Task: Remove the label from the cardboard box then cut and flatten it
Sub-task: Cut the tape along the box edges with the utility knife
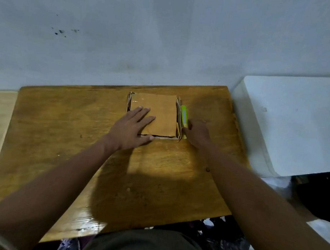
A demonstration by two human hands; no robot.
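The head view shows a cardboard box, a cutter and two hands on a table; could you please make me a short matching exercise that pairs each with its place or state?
Things:
1. cardboard box
2. green cutter
3. left hand
4. right hand

Places or states:
A. fingers curled at the near end of the cutter
B. lying flattened on the wooden table
C. pressed flat, fingers spread, on the cardboard
D. lying along the right edge of the cardboard

Pairs: 1-B, 2-D, 3-C, 4-A
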